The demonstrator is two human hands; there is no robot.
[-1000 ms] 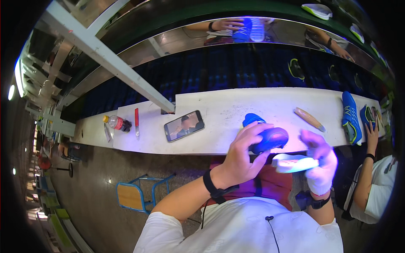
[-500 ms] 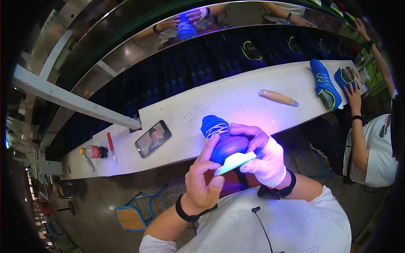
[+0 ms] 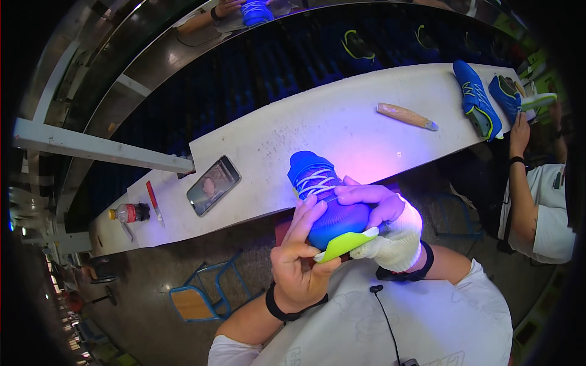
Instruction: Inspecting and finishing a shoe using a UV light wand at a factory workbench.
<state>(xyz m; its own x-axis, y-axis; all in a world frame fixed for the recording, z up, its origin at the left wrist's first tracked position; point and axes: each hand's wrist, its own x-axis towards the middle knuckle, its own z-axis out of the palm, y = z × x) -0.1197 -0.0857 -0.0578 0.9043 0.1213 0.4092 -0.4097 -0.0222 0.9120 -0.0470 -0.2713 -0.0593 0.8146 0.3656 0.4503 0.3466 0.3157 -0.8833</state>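
A blue sneaker [image 3: 336, 221] with pale laces is held in front of my chest, its toe toward me. A yellow-green sole [image 3: 347, 244] shows along the toe's near edge. My bare left hand [image 3: 299, 259] is closed on the left side, with fingers along the upper and the thumb by the sole's left end. On the right side, my right hand [image 3: 387, 227] grips the shoe, its fingers over the upper. A white glove with bare fingertips covers that hand. The sneaker's underside and part of the right thumb are hidden.
Along the white bench [image 3: 274, 149] lie a phone [image 3: 213, 185], a wooden-handled knife [image 3: 406, 115], a red-handled knife [image 3: 154, 201] and a bottle [image 3: 130, 212]. Two blue shoes [image 3: 473, 100] rest at the right, by a co-worker's hand [image 3: 519, 131]. A stool [image 3: 195, 303] stands below left.
My left thumb has moved in against the sole's end. The sneaker's toe has come a little nearer me, and the bright glare has left the sole. The co-worker's hand has moved off the shoe's opening.
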